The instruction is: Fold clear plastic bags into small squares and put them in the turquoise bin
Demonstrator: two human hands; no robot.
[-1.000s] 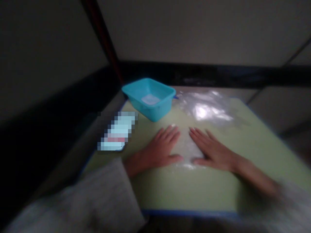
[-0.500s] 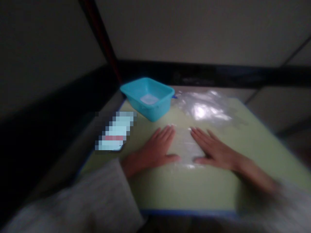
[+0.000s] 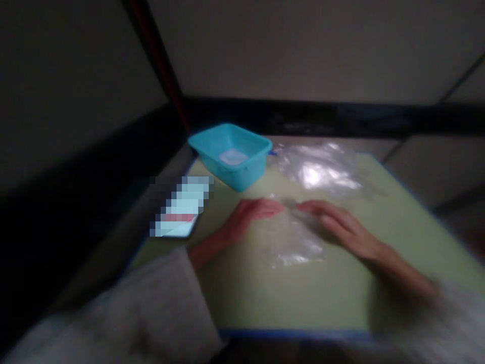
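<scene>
A small clear plastic bag (image 3: pixel 295 247) lies on the yellow-green tabletop (image 3: pixel 295 298) between my hands, its lower edge creased and shiny. My left hand (image 3: pixel 257 212) is at the bag's upper left, turned so that the pinkish inner side of its stretched fingers shows. From the right, my right hand (image 3: pixel 341 227) reaches to the upper right of the bag, fingers extended and tilted on edge. Both hands are open. Blur hides exactly where the fingertips meet the plastic.
A turquoise plastic basket (image 3: pixel 250 174) with a whitish patch inside stands at the back left. A heap of shiny clear plastic bags (image 3: pixel 322 169) lies at the back right. Left of my hand is a phone-like device (image 3: pixel 185 207) with a pixelated screen. Blue edging (image 3: pixel 295 333) runs along the table front.
Both hands lay flat on the bag and have since turned over onto their edges, moving toward its upper side. The bag's lower part is now uncovered and more wrinkled.
</scene>
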